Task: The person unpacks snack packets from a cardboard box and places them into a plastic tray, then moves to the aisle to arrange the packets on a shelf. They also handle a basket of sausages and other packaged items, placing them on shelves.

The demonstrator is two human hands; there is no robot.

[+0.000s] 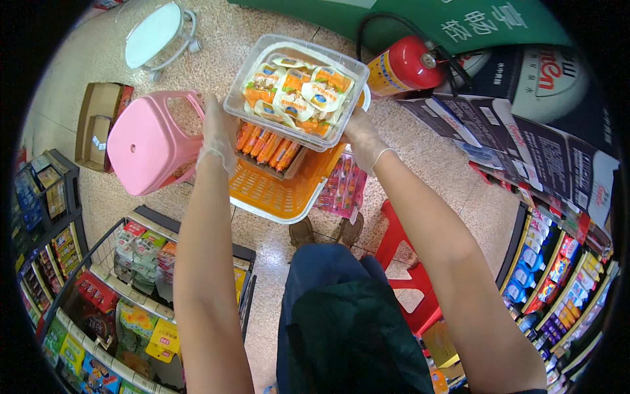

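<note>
Both my hands wear thin clear gloves and hold a clear plastic container (237,106) between them, filled with small orange-and-white snack packets (300,93). My left hand (216,130) is at its left side, and my right hand (363,138) grips its lower right side; the fingers of both are partly hidden. Beneath the container, an orange plastic basket (275,197) with a white rim shows, with an open carton of orange-wrapped sticks (268,147) in or over it. A pink pack of small sweets (340,187) lies on the floor beside the basket.
A pink plastic stool (140,143) and a cardboard tray (91,128) stand left. A red fire extinguisher (413,64) and dark cartons (556,143) are at the upper right. A red stool (418,295) is by my legs. Stocked shelves (556,280) and a snack rack (113,290) flank me.
</note>
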